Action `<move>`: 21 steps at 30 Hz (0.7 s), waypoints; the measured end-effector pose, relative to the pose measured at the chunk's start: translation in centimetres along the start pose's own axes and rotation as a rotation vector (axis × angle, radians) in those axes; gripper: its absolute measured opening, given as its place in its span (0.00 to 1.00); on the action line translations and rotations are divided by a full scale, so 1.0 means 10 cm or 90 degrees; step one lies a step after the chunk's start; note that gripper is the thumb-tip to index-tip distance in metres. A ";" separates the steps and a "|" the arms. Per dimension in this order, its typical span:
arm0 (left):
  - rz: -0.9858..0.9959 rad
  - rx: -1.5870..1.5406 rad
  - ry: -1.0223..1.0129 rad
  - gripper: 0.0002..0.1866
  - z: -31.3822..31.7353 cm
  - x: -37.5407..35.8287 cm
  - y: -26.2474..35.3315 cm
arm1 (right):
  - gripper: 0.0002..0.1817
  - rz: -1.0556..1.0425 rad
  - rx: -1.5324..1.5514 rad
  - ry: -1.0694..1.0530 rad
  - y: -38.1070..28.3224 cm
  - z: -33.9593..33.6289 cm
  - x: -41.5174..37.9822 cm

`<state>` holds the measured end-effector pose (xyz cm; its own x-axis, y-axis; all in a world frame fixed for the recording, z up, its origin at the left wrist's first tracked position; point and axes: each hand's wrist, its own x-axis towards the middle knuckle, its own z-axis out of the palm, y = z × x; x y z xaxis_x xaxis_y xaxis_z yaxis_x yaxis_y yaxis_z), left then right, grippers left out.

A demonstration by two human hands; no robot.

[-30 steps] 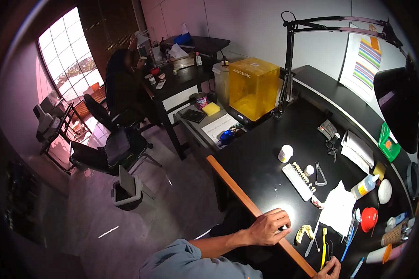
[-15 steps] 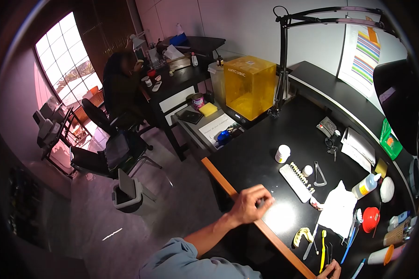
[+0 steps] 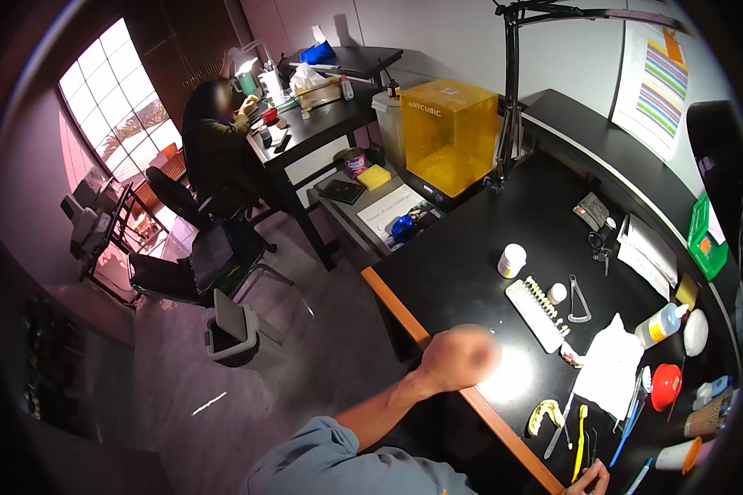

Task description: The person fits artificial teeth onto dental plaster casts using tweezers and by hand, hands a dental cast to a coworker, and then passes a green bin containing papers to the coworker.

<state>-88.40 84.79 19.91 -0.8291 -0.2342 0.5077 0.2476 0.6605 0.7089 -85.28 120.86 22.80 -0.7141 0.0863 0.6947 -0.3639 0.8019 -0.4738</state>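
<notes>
My left hand (image 3: 458, 359) is closed above the table's wooden front edge, fingers curled in and their tips blurred. What it holds, if anything, is hidden. My right hand (image 3: 588, 480) is partly cut off at the bottom of the view. Its fingers are pinched at the lower end of a thin dark tool (image 3: 593, 447). Beside that lie a yellow toothbrush (image 3: 581, 437), a slim metal instrument (image 3: 560, 429) and a yellowish dental arch model (image 3: 545, 417). Farther back are a tooth shade guide (image 3: 535, 317), a white cloth (image 3: 609, 371) and a caliper-like gauge (image 3: 579, 299).
A white jar (image 3: 512, 261), a clear bottle (image 3: 660, 326) and a red bowl (image 3: 666, 386) stand on the black table (image 3: 454, 247). Behind are a yellow printer cover (image 3: 449, 136) and a lamp arm (image 3: 510, 91). Another person (image 3: 215, 157) sits at the far desk.
The view has shifted slightly, so things on the table appear lower and to the right. My left hand stays closed near the edge, now more blurred. The other person shows more clearly.
</notes>
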 end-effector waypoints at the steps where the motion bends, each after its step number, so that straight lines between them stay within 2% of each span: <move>1: -0.001 0.003 -0.007 0.20 -0.01 0.00 0.00 | 0.08 -0.002 0.002 0.000 0.01 0.00 0.00; 4: 0.045 0.007 0.014 0.23 -0.01 0.01 0.00 | 0.08 0.014 0.012 0.004 0.02 0.02 -0.02; 7: 0.031 -0.009 0.024 0.22 -0.04 0.01 0.00 | 0.09 0.018 0.011 0.003 0.02 0.02 -0.02; 14: 0.039 -0.047 0.024 0.11 -0.03 -0.01 -0.04 | 0.09 -0.005 0.005 0.006 0.02 0.01 -0.01; 17: 0.015 -0.049 0.032 0.07 -0.07 0.02 0.01 | 0.07 0.037 0.023 -0.020 0.14 0.02 -0.08; 19: -0.003 -0.057 0.040 0.04 -0.05 0.02 0.02 | 0.09 0.105 0.084 -0.004 0.62 0.16 -0.34; 20: -0.033 -0.024 0.047 0.03 -0.04 0.01 0.03 | 0.08 0.132 0.086 -0.038 0.46 0.10 -0.28; 21: -0.060 -0.030 0.038 0.02 -0.02 -0.01 0.01 | 0.06 0.103 0.082 0.005 0.39 0.12 -0.24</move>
<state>-88.21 84.77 20.00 -0.8187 -0.3362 0.4655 0.1949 0.5999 0.7760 -85.70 123.05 18.61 -0.7648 0.2130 0.6081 -0.3188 0.6950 -0.6445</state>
